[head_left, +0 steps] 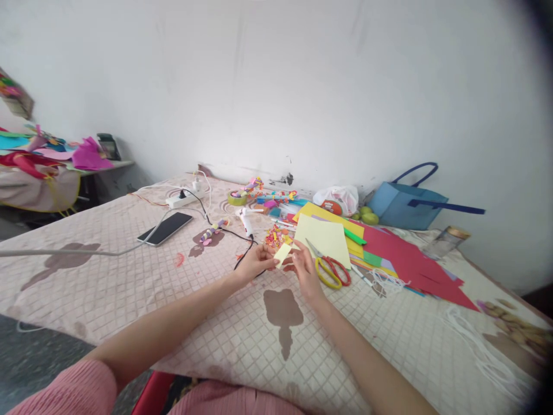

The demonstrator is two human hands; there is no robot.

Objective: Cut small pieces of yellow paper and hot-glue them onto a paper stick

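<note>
Between my two hands is a small piece of pale yellow paper (283, 253). My left hand (258, 262) pinches its left edge between thumb and fingers. On the other side, my right hand (306, 270) has its fingertips closed at the paper's right edge. Scissors (330, 272) with yellow and red handles lie just right of my right hand, their blades on a larger pale yellow sheet (326, 237). Beyond the small paper is a heap of tiny orange, red and yellow paper bits (277, 235). A white glue gun (245, 222) stands behind my left hand.
A smartphone (165, 229) and a power strip (185, 199) with trailing cables are on the left. Red sheets (406, 256), a green marker (355, 235), white string (386, 280), a blue bag (406, 202) and a jar (447, 241) occupy the right. A decorated purple stick (213, 230) lies near the phone.
</note>
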